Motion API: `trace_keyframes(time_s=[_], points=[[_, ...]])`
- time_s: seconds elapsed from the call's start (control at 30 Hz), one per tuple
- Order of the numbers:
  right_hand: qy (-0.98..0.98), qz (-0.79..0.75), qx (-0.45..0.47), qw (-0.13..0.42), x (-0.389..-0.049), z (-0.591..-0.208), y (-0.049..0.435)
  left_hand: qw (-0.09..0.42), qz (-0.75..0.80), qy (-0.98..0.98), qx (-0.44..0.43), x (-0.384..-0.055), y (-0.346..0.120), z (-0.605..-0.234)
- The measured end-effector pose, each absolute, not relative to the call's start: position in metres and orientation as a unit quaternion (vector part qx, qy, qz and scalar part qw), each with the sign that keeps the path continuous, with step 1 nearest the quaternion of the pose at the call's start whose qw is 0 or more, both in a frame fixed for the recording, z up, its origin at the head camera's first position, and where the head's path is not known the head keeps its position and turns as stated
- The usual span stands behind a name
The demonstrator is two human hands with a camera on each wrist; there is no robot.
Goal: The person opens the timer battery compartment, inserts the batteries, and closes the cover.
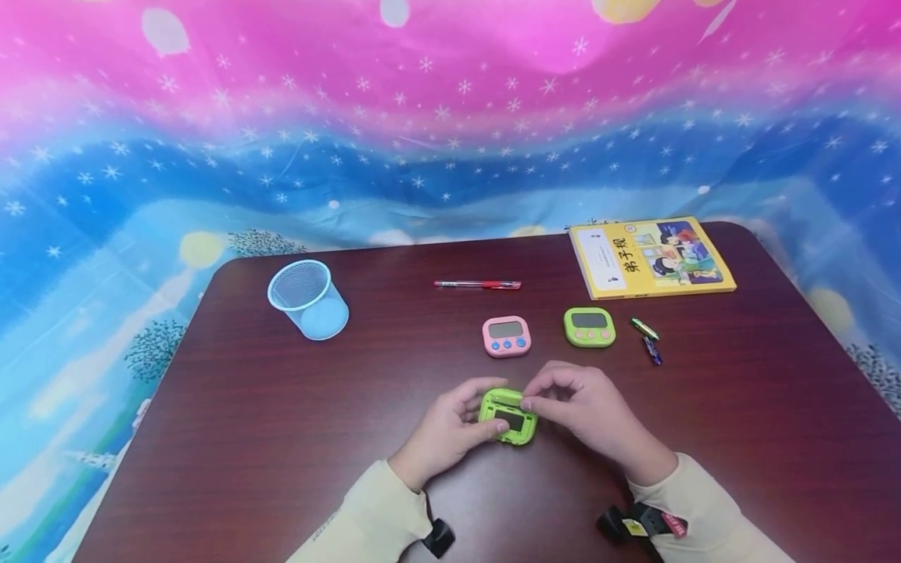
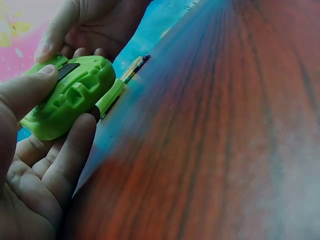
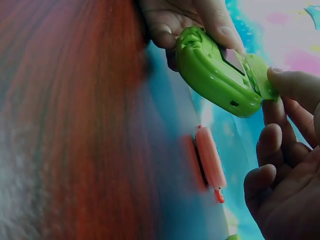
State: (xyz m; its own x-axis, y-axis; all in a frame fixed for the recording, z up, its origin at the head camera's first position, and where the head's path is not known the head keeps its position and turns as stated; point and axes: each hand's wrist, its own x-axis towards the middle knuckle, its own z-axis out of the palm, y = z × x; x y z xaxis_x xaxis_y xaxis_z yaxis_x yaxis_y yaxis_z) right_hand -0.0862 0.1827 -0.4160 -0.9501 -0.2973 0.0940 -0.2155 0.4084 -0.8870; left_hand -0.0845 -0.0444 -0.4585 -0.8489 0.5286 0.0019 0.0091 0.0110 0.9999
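Green timer (image 1: pixel 517 423) held over tabletop (image 1: pixel 352 407), recessed side up. Left hand (image 1: pixel 450 422): thumb and fingers clamped on its body. Right hand (image 1: pixel 591 405): thumb and forefinger pinching green flap (image 3: pixel 261 75) at its edge. Pink timer (image 1: pixel 507 336) lies just beyond; batteries (image 1: pixel 644 328) farther right.

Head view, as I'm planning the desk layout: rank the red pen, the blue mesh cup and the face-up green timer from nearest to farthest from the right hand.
1. Face-up green timer: just beyond the right hand.
2. Red pen: farther back, to the hand's left.
3. Blue mesh cup: far over on the left.
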Motion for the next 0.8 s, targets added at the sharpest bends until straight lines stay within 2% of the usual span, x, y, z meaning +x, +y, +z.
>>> trace_keyframes(time_s=[0.5,0.6,0.8], points=[[0.842,-0.511,-0.173,0.024,-0.087,-0.424,0.180,0.189,0.679,0.684,0.190,-0.084,-0.044,-0.457],[0.845,-0.512,-0.148,0.052,-0.088,-0.425,0.180,0.194,0.699,0.665,0.177,-0.083,-0.043,-0.458],[0.815,-0.554,-0.099,0.141,-0.089,-0.429,0.178,0.195,0.746,0.614,0.167,-0.081,-0.042,-0.459]])
